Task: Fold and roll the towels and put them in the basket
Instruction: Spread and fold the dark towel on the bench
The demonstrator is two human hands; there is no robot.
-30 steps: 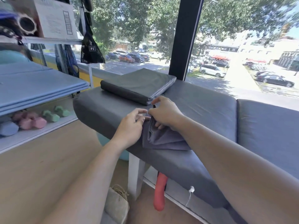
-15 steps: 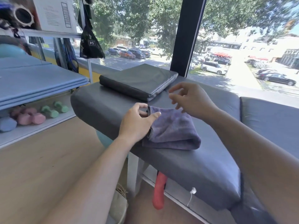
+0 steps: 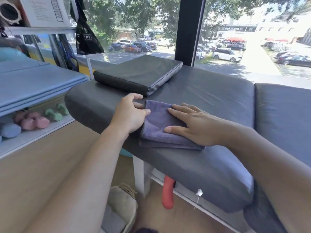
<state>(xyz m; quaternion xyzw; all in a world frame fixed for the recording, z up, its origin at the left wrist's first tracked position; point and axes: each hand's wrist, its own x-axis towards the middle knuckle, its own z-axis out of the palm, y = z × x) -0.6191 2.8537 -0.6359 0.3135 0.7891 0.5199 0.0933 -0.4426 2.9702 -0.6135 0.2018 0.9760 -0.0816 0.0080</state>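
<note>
So the purple towel [image 3: 161, 125] is folded into a thick rectangle, sitting on the near edge of the grey padded bench [image 3: 210, 98], pretty much dead centre of the view. You can see a couple of layers stacked along its front edge.

Right hand [image 3: 196, 126] lies flat on top of the towel's right half, palm down, fingers straight and a bit spread, thumb stretched out along the front. It's pressing, not grabbing.

Left hand [image 3: 129, 113] is at the towel's left edge. Thumb tip lies on top of the fabric at that edge, and the fingers curl in on the far side near the towel's back-left corner, resting on the bench. Looks like a pinch on the edge, but the fingertips are partly hidden, so I can't tell how much cloth they've got.

Behind the towel, just beyond the left hand, there's a dark flat cushion [image 3: 139, 73] lying on the bench by the window. A woven basket [image 3: 124, 204] sits on the floor under the bench's near end, down between the arms, with something pale in it. A red tube-ish thing [image 3: 168, 192] hangs under the bench. Off to the left is a shelf [image 3: 33, 137] with pink, green and blue dumbbells [image 3: 35, 121] and blue mats [image 3: 38, 84] above them. Cars parked outside the window.
</note>
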